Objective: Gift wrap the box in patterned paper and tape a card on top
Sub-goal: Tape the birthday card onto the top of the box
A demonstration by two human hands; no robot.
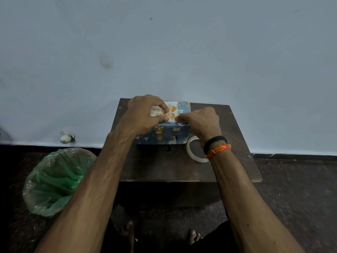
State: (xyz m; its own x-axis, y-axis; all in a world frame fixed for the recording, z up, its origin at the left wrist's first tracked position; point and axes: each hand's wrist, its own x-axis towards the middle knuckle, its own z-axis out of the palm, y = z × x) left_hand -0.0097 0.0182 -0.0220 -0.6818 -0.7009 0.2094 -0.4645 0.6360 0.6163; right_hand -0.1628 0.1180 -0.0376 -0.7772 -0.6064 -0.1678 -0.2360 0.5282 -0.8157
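Fingertips of the left hand [145,112] pin the light, slippery birthday card [166,112] onto the wrapped box [162,134]; the right hand [198,121] pinches its edge, probably with tape.

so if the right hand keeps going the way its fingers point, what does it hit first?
The right hand points left across the top of the wrapped box, fingertips at the near edge of the card. Straight on, it would likely meet the left hand's thumb, resting on the card almost against them; depth is unclear.
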